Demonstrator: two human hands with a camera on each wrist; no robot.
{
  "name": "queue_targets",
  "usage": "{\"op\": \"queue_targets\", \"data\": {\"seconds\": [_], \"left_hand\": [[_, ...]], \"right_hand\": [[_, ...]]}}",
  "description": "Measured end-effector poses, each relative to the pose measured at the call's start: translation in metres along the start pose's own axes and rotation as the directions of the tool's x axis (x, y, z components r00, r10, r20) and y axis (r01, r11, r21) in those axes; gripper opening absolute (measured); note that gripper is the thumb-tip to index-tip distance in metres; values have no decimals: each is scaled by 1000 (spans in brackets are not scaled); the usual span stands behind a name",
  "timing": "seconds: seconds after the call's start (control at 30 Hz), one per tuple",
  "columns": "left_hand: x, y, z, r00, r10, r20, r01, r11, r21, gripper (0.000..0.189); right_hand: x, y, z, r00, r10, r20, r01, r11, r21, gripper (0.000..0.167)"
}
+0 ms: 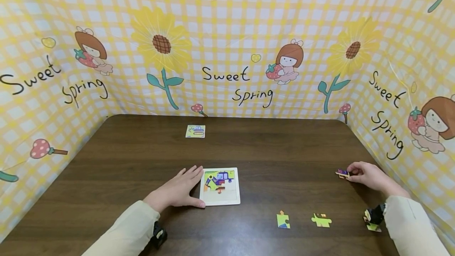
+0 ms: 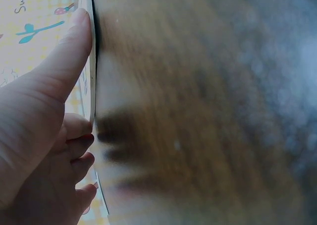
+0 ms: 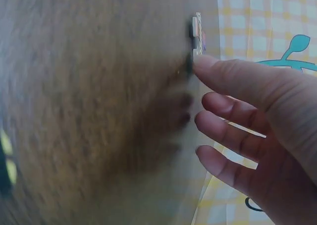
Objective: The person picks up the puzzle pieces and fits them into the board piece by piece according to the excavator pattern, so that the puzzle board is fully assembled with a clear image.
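Note:
A square white puzzle tray (image 1: 220, 204), partly filled with a digger picture, lies on the table. Along its left edge rests my left hand (image 1: 179, 191), fingers extended and thumb at the lower left corner. In the left wrist view the thumb (image 2: 74, 51) lies against the tray's side. Far to the right, my right hand (image 1: 367, 177) pinches a small purple and orange puzzle piece (image 1: 342, 174) by its right end. The right wrist view shows that piece edge-on beyond the thumb tip, the other fingers (image 3: 228, 140) loosely bent.
Two yellow-green puzzle pieces (image 1: 283, 220) lie right of the tray, nearer the front. Another piece (image 1: 372, 226) is partly hidden by the black right wrist camera (image 1: 376, 213). A small picture card (image 1: 195, 131) lies toward the back. Checked cloth (image 1: 227, 31) walls surround the table.

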State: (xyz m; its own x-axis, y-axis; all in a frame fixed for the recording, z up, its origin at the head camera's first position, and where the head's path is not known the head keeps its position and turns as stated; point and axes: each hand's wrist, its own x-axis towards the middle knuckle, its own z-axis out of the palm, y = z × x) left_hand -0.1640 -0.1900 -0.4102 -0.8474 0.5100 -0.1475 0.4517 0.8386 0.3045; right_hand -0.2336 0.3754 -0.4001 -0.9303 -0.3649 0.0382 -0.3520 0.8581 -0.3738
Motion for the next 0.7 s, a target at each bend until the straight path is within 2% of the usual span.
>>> {"op": "queue_targets", "data": {"seconds": [0.13,0.3,0.5,0.7], "left_hand": [[1,0,-1,1000,-5,6,5,1000,-5,101],[1,0,-2,1000,-2,10,2,1000,-9,101],[0,1,-2,1000,8,9,-8,1000,-24,101],[0,0,-1,1000,-8,14,8,1000,-10,101]], "right_hand": [[4,-7,0,1000,-18,-22,18,1000,10,16],[14,-26,0,997,-47,-65,49,998,32,19],[30,-61,-1,991,-97,-92,104,992,73,21],[46,-99,4,980,-165,-108,177,978,114,20]]}}
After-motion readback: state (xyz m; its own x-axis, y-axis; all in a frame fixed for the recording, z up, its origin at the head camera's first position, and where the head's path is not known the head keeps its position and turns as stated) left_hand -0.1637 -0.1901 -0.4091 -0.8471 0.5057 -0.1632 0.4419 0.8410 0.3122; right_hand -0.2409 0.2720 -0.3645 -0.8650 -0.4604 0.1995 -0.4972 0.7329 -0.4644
